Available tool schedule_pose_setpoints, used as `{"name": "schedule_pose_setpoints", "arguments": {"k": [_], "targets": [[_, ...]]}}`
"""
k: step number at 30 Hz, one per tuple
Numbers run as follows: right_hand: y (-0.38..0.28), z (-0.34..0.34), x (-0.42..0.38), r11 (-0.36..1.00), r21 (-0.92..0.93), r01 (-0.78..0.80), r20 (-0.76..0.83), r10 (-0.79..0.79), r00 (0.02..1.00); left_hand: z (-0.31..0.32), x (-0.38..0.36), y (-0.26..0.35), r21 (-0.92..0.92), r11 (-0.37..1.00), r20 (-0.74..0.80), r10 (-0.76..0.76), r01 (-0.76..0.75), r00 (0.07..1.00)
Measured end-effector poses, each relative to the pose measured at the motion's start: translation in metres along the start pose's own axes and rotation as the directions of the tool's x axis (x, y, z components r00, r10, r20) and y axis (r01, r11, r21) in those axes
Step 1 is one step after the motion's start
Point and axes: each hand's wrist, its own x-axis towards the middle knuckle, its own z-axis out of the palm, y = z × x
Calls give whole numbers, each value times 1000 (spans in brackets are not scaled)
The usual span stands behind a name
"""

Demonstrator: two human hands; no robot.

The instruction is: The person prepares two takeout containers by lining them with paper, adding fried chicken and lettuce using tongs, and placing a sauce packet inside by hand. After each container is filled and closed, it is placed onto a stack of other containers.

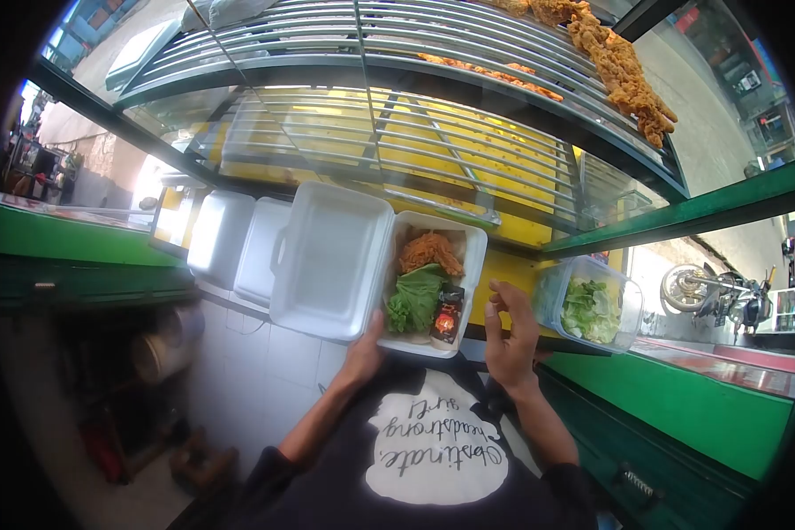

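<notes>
An opened white foam takeaway box point(483, 256) stands in front of me, its lid point(331, 265) folded back to the left. Inside lie a piece of fried chicken point(430, 253), a green lettuce leaf point(415, 296) and a dark sauce sachet point(448, 314) with a red and orange print. My left hand point(362, 353) grips the box at its near edge by the hinge, thumb up and the other fingers hidden. Just right of the box, my right hand point(511, 340) is raised with thumb and fingers apart and slightly bent, holding nothing.
Closed-looking white foam boxes point(223, 238) stand at the left. A clear plastic tub point(636, 309) of cut lettuce point(590, 309) sits right. Above the counter, a metal rack point(327, 40) carries fried chicken pieces point(618, 66). Green frame bars point(680, 212) cross at the right.
</notes>
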Motion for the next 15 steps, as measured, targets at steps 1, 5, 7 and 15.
{"name": "schedule_pose_setpoints", "arguments": {"k": [1, 5, 7, 15], "targets": [[5, 10, -4, 932, 268, -243, -152, 290, 945, -2, 1, -1, -34, 999, 9, 24, -23, 1000], [39, 33, -11, 603, 524, -602, 224, 584, 780, 1, -5, 20, 99, 994, 34, -52, 49, 998], [52, 43, -18, 550, 560, -619, 233, 613, 755, 7, -13, 42, 335, 942, 97, -68, 32, 993], [80, 38, -27, 782, 288, -553, 7, 576, 817, -36, 11, 25, 490, 627, 415, 444, -606, 795]]}}
